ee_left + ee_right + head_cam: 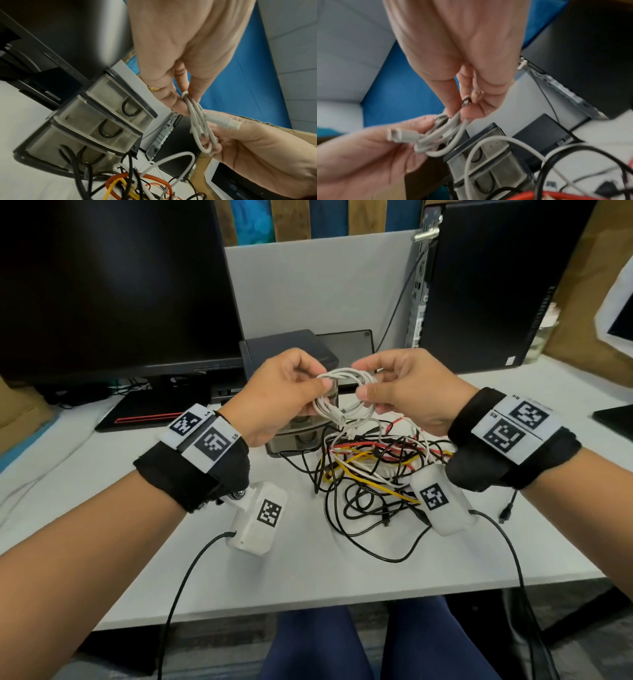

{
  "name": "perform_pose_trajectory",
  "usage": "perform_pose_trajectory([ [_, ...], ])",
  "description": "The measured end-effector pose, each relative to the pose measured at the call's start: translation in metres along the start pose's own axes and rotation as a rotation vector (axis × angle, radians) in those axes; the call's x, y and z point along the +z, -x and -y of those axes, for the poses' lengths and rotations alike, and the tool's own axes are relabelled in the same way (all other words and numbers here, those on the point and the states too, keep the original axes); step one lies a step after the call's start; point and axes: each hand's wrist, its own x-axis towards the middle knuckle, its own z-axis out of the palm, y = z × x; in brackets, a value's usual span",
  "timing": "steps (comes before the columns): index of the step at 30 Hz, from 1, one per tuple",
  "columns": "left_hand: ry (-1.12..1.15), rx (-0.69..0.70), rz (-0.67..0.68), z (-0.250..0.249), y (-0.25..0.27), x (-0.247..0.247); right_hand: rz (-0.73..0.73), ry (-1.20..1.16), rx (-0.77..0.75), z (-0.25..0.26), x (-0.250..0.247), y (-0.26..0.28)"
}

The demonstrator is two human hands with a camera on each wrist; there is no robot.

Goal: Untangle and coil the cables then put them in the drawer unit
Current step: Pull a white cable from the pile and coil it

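Overhead, both hands' fingers (310,386) pinch the white cable coil (344,398) (tangle (373,474) beneath).

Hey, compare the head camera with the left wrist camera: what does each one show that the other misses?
Only the head view shows the monitor, both wristbands, and the whole tangled cable pile on the desk.

Only the left wrist view shows the drawer unit fronts, three translucent drawers with dark handles, and the white plug.

Both show the left hand and right hand pinching the white cable coil.
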Motion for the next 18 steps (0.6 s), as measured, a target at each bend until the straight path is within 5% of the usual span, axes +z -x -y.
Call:
perform_pose_trajectory([
  [6,-0.106,-0.053,0.278,-0.002,0.018,-0.027,-0.025,0.233,-0.102,0.005,0.025,0.0],
  [11,-0.321,-0.243,0.277,0.009,0.027,-0.064,0.17,0.337,-0.008,0.004,0.04,0.001],
  [18,-0.404,-0.517,0.219,0.059,0.039,-0.104,0.382,0.834,-0.059,0.006,0.052,0.001],
])
